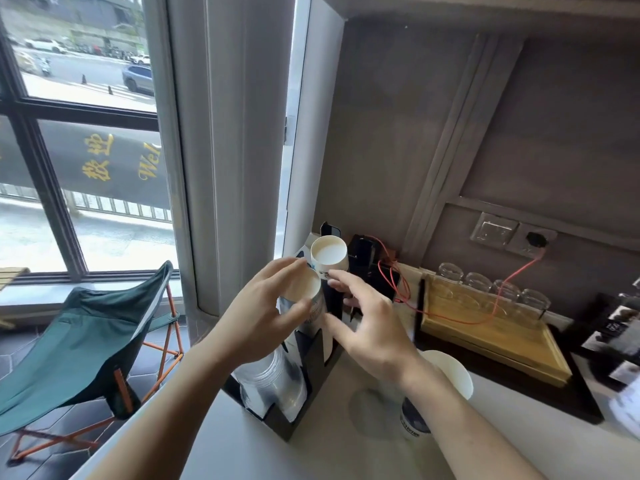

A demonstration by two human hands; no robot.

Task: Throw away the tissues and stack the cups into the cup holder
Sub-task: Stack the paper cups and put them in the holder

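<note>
While gripped by the left hand (266, 313), a smooth cylindrical paper cup (304, 292).

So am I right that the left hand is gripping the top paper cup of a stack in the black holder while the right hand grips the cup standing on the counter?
Not quite. In the head view the right hand hovers open beside the holder and grips nothing; the cup on the counter stands untouched under its wrist. The rest holds: the left hand grips the top paper cup of a stack.

You can read on banner (100, 161) outside window: yellow Chinese characters "欢迎" | beside them partial "Wel" | print on your paper cups: too blurred to read.
</note>
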